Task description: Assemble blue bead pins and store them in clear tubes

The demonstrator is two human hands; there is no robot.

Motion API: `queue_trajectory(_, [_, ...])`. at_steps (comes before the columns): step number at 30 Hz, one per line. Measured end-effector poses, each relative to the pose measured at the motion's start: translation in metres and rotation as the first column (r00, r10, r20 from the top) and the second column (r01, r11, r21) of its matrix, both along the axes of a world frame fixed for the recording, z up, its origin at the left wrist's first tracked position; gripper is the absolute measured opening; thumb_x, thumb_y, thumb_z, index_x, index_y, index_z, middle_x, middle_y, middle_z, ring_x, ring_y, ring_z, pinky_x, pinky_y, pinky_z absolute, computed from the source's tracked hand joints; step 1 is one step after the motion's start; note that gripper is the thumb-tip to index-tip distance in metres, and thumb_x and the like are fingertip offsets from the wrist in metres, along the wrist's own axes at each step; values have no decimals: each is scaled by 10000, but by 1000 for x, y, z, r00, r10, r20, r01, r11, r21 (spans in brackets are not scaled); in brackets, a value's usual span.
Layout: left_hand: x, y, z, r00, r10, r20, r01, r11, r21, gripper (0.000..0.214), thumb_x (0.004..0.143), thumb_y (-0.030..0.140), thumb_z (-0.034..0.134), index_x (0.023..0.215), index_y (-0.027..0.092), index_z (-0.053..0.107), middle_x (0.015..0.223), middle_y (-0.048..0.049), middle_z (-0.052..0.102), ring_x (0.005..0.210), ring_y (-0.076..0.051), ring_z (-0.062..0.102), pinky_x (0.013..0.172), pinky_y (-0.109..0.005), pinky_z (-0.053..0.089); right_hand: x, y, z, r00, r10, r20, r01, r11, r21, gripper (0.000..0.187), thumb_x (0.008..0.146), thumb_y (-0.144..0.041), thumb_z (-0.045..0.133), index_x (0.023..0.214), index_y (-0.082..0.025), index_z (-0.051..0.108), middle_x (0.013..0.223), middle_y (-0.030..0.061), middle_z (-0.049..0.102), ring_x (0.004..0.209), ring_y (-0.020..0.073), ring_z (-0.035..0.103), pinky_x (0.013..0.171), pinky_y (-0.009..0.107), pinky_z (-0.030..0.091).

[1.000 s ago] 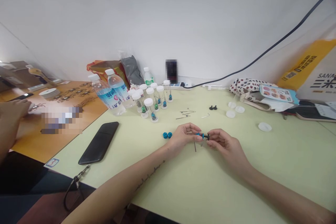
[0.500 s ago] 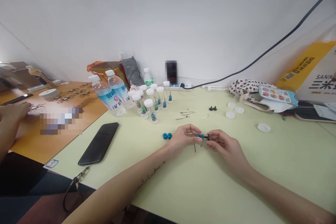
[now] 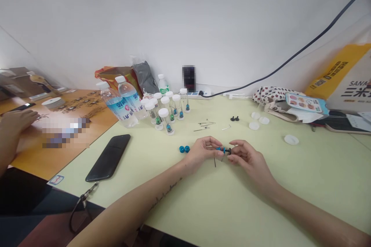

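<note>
My left hand (image 3: 202, 151) is closed in a pinch on a small blue-and-black fitting (image 3: 224, 150), whose black end points right. A thin dark rod, looking like a hex key (image 3: 215, 162), sticks down below the left fingers. My right hand (image 3: 247, 156) has its thumb and fingertips around the fitting's black end. Two loose blue round parts (image 3: 184, 149) lie just left of my left wrist. Beyond my hands are several thin hex keys (image 3: 205, 124), a bent silver one (image 3: 226, 127) and two black mushroom-shaped pieces (image 3: 234, 118).
Several capped clear tubes (image 3: 166, 121) with blue or green parts stand behind on the left, beside water bottles (image 3: 127, 94). A black phone (image 3: 108, 157) lies at left. White caps (image 3: 291, 139) and a patterned pouch (image 3: 271, 94) are at right. Another person's hand (image 3: 17, 123) rests on the wooden table.
My right index finger has lifted slightly at the fitting's black end. My left hand keeps its hold, nearly still. The other person's hand has shifted slightly.
</note>
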State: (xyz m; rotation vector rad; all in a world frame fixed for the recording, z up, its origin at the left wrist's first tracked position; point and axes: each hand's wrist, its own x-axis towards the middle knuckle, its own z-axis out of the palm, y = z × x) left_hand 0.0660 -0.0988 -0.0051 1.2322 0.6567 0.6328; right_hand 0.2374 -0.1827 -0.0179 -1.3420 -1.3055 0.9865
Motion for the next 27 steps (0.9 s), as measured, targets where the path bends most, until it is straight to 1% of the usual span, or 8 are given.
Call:
queue_trajectory(7, [0,0,0,1000,2,-20,-2,1000,-7,362,562,260,786,849,140,602,861,-55,623,779,-153,603,754,-303,441,0,2,-3,1000,7,-13,-7,1000,-5,160,813,-307,568,951,-227,549,895,27,649,782,161,618,719,295,508])
queue_trajectory(10, [0,0,0,1000,-2,-23,2,1000,0,362,564,262,786,850,140,600,866,-55,620,788,-156,604,760,-306,441,0,1,-2,1000,9,-19,-9,1000,-13,164,810,-313,571,945,-221,553,897,32,652,796,169,619,725,304,509])
queue_trajectory(16, [-1,1,-2,999,-19,-32,19,1000,18,349,582,255,777,857,141,595,867,-57,617,776,-148,598,765,-313,443,1,1,1,1000,6,19,-6,999,-31,165,817,-339,565,917,-208,567,848,27,654,737,153,604,691,290,497])
queue_trajectory(21, [-1,2,-3,999,-32,-34,33,999,25,344,590,250,773,863,143,594,876,-57,618,780,-147,597,767,-313,443,1,1,0,999,6,39,-4,999,-47,188,826,-367,551,915,-202,571,813,30,659,741,159,600,689,295,489])
queue_trajectory(24, [-1,2,-4,999,-28,-27,28,999,25,344,590,244,774,863,142,592,874,-58,617,774,-144,595,763,-311,443,0,1,0,999,9,36,-7,999,-40,194,825,-371,548,919,-203,566,829,33,659,737,160,602,684,297,494])
queue_trajectory(27, [-1,1,-4,1000,-20,-16,20,1000,22,340,594,245,772,865,145,593,883,-56,615,788,-145,594,763,-305,442,0,1,1,1000,14,16,-14,1000,-18,225,820,-361,553,988,-213,535,807,23,653,726,160,606,685,305,503])
